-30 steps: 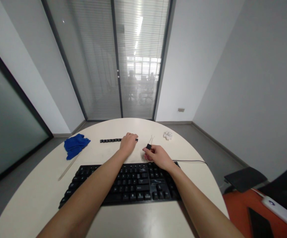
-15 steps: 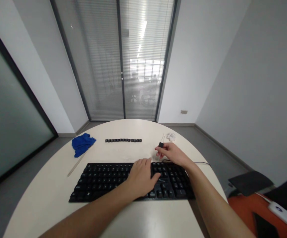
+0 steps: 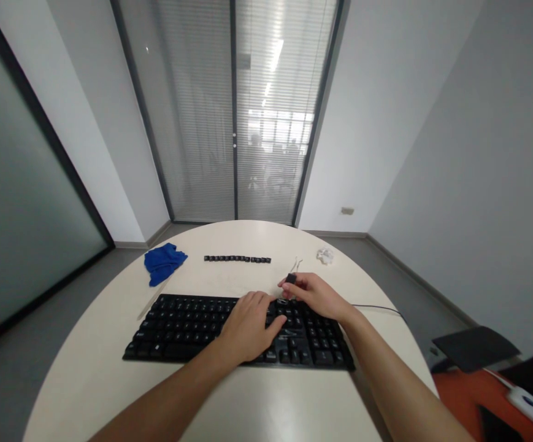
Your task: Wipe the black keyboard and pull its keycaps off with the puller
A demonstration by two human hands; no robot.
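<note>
A black keyboard (image 3: 192,325) lies across the table in front of me. My left hand (image 3: 252,325) rests on its middle-right keys, fingers stretched and thumb apart, holding nothing. At the keyboard's rear edge my right hand (image 3: 310,291) pinches the black handle of a keycap puller (image 3: 291,279). Thin wire prongs rise from that handle, and a wire loop shows below it, close to the top row of keys. Whether the loop touches a key I cannot tell. Beyond the keyboard, several black keycaps (image 3: 236,258) stand in a line.
A blue cloth (image 3: 164,263) lies at the back left, with a thin pale stick (image 3: 151,301) beside it. Crumpled white material (image 3: 325,255) sits at the back right. The keyboard cable (image 3: 376,306) runs off right. An orange chair (image 3: 468,399) stands beyond the table's right edge.
My right hand has lowered the puller toward the keyboard's top row, turning its handle slightly. My left hand stays on the keys. The whole view has shifted a little.
</note>
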